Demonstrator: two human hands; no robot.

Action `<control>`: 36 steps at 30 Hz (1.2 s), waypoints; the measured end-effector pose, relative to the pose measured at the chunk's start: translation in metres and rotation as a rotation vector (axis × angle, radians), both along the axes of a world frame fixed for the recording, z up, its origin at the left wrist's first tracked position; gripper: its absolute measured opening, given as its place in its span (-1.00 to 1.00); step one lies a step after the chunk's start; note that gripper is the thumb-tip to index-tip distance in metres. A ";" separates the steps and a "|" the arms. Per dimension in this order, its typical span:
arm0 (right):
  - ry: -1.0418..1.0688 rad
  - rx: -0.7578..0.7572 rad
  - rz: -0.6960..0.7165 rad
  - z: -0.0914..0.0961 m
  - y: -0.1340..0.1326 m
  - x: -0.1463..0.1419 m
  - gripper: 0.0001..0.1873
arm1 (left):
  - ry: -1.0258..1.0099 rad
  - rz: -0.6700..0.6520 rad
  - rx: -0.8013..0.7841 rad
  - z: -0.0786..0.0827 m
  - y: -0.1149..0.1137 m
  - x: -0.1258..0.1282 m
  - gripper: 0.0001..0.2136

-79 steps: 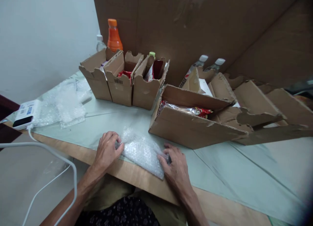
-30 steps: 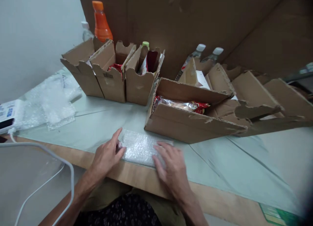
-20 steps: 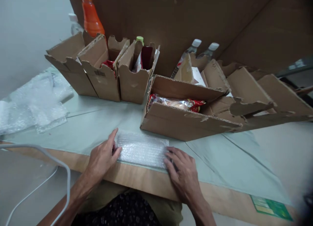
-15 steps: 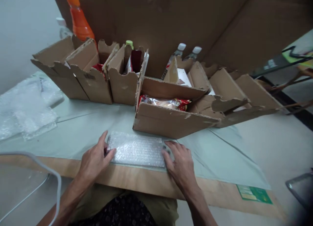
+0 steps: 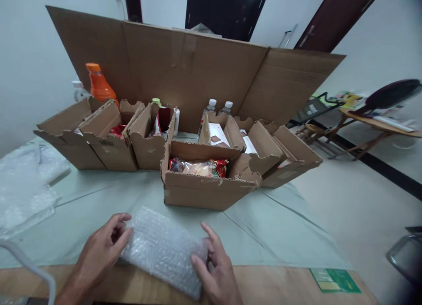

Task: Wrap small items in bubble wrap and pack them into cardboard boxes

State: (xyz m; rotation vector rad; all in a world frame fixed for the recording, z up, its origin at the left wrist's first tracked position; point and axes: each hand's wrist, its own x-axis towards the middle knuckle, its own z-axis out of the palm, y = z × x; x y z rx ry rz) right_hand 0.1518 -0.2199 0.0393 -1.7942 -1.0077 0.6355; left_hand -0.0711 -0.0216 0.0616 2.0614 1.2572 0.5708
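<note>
A flat rectangular piece of bubble wrap (image 5: 165, 248), folded like a packet, lies tilted over the front edge of the cloth-covered table (image 5: 132, 186). Whether anything is inside it, I cannot make out. Its left end is gripped between the thumb and bent fingers of my left hand (image 5: 102, 248). At the other end, my right hand (image 5: 216, 270) has its thumb on top and its fingers curled behind the edge, with the index finger raised. Just beyond the packet stands a long cardboard box (image 5: 204, 193) holding a red and clear snack bag (image 5: 198, 168).
More open cardboard boxes (image 5: 118, 153) stand left and right, before a tall cardboard panel (image 5: 148, 63). Behind them are an orange bottle (image 5: 100, 87) and clear bottles (image 5: 210, 108). Loose bubble wrap (image 5: 26, 186) lies left, near a grey cable (image 5: 29, 265). A green card (image 5: 334, 281) lies right.
The view has tilted up, showing more of the room. The bubble-wrap packet has turned, its right end now closer to me, and both hands have moved with it.
</note>
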 end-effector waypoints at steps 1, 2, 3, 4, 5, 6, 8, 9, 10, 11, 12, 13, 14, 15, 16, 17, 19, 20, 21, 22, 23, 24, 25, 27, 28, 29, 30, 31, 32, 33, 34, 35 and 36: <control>0.047 0.007 0.011 -0.004 -0.003 -0.009 -0.34 | 0.007 -0.017 0.046 0.004 0.007 0.000 -0.65; 0.085 0.009 0.025 -0.008 -0.004 -0.018 -0.32 | 0.021 -0.035 0.099 0.007 0.015 0.001 -0.65; 0.111 0.009 0.040 -0.012 -0.004 -0.027 -0.33 | 0.038 -0.049 0.154 0.009 0.025 0.004 -0.66; 0.123 0.010 0.062 -0.014 -0.001 -0.036 -0.34 | 0.057 -0.059 0.210 0.010 0.034 0.008 -0.67; 0.124 0.013 0.090 -0.014 0.002 -0.044 -0.36 | 0.070 -0.064 0.264 0.009 0.043 0.014 -0.68; 0.120 0.016 0.123 -0.013 0.006 -0.050 -0.37 | 0.083 -0.067 0.315 0.007 0.051 0.020 -0.69; 0.109 0.006 0.182 -0.008 0.013 -0.057 -0.38 | 0.108 -0.070 0.405 0.000 0.059 0.030 -0.66; 0.104 -0.005 0.196 -0.004 0.015 -0.058 -0.38 | 0.123 -0.070 0.447 -0.003 0.059 0.032 -0.62; 0.105 -0.023 0.201 -0.001 0.017 -0.058 -0.37 | 0.124 -0.060 0.484 -0.006 0.054 0.031 -0.58; 0.110 -0.042 0.199 0.002 0.017 -0.056 -0.37 | 0.108 -0.058 0.513 -0.007 0.046 0.027 -0.56; 0.117 -0.058 0.199 0.004 0.018 -0.054 -0.39 | 0.076 -0.078 0.529 -0.007 0.034 0.020 -0.54; 0.123 -0.067 0.206 0.005 0.018 -0.052 -0.43 | 0.034 -0.119 0.530 -0.005 0.019 0.012 -0.53; 0.128 -0.072 0.224 0.006 0.019 -0.050 -0.48 | -0.007 -0.185 0.514 -0.003 0.001 0.003 -0.52; 0.136 -0.076 0.240 0.008 0.019 -0.048 -0.54 | -0.044 -0.279 0.479 0.000 -0.018 -0.006 -0.49; 0.153 -0.084 0.250 0.009 0.020 -0.047 -0.58 | -0.051 -0.361 0.435 0.003 -0.037 -0.014 -0.46; 0.184 -0.099 0.255 0.011 0.022 -0.046 -0.59 | -0.044 -0.431 0.401 0.004 -0.054 -0.020 -0.42; 0.288 -0.147 0.248 0.015 0.024 -0.048 -0.54 | -0.029 -0.480 0.399 0.002 -0.080 -0.028 -0.38; 0.353 -0.172 0.240 0.018 0.025 -0.050 -0.51 | -0.024 -0.475 0.411 -0.001 -0.087 -0.029 -0.38; 0.416 -0.192 0.244 0.021 0.025 -0.052 -0.49 | -0.030 -0.457 0.425 -0.006 -0.091 -0.028 -0.40; 0.467 -0.204 0.261 0.023 0.024 -0.053 -0.48 | -0.049 -0.435 0.433 -0.010 -0.091 -0.027 -0.43; 0.505 -0.206 0.284 0.026 0.023 -0.053 -0.48 | -0.085 -0.415 0.437 -0.014 -0.090 -0.024 -0.49; 0.527 -0.200 0.307 0.028 0.020 -0.051 -0.48 | -0.134 -0.392 0.431 -0.017 -0.087 -0.022 -0.55; 0.524 -0.183 0.320 0.030 0.018 -0.048 -0.45 | -0.188 -0.362 0.410 -0.019 -0.084 -0.019 -0.60; 0.423 -0.126 0.306 0.035 0.014 -0.039 -0.36 | -0.273 -0.270 0.332 -0.021 -0.078 -0.017 -0.69; 0.325 -0.092 0.282 0.037 0.013 -0.033 -0.31 | -0.291 -0.220 0.284 -0.020 -0.076 -0.017 -0.73; 0.210 -0.061 0.265 0.039 0.014 -0.028 -0.27 | -0.293 -0.170 0.236 -0.020 -0.075 -0.017 -0.76; 0.094 -0.036 0.266 0.041 0.017 -0.023 -0.24 | -0.285 -0.125 0.190 -0.019 -0.075 -0.018 -0.76; 0.001 -0.018 0.292 0.041 0.022 -0.020 -0.22 | -0.276 -0.089 0.151 -0.019 -0.074 -0.018 -0.75; -0.059 -0.010 0.334 0.041 0.029 -0.019 -0.21 | -0.270 -0.063 0.117 -0.019 -0.074 -0.019 -0.72; -0.082 -0.013 0.379 0.039 0.036 -0.019 -0.21 | -0.267 -0.045 0.083 -0.020 -0.074 -0.019 -0.69; -0.075 -0.029 0.414 0.037 0.045 -0.021 -0.25 | -0.269 -0.035 0.055 -0.020 -0.074 -0.018 -0.66; -0.054 -0.052 0.426 0.034 0.053 -0.024 -0.31 | -0.273 -0.027 0.046 -0.021 -0.073 -0.017 -0.63; -0.034 -0.077 0.418 0.030 0.060 -0.028 -0.38 | -0.275 -0.022 0.062 -0.021 -0.072 -0.016 -0.63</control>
